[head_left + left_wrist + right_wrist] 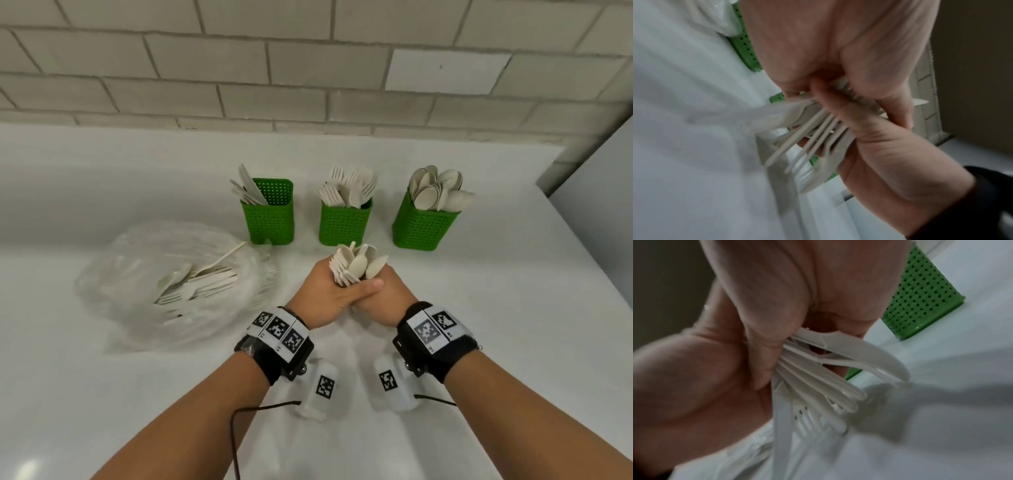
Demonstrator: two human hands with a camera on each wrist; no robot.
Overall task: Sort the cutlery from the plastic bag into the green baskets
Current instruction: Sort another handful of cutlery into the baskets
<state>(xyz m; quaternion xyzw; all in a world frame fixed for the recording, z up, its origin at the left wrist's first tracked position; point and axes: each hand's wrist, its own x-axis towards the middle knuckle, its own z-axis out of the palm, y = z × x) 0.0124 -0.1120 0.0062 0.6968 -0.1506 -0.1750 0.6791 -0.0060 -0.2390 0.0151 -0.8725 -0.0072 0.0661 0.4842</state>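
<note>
Both hands clasp one upright bundle of cream cutlery [356, 265] just in front of the middle basket. My left hand [329, 291] wraps it with the thumb across the front; my right hand [383, 291] closes on it from the right. Spoon bowls and fork heads stick out above the fists. In the wrist views the handles [813, 139] and a knife [859, 350] fan out below the palms. Three green baskets stand behind: knives [269, 219], forks [344, 222], spoons [424, 226]. The clear plastic bag [171, 284] lies at the left with more cutlery in it.
A white counter [479, 308] runs to a grey block wall [239, 68] close behind the baskets. A grey panel [603, 205] rises at the right edge. A black cable [239, 428] hangs from the left wrist band.
</note>
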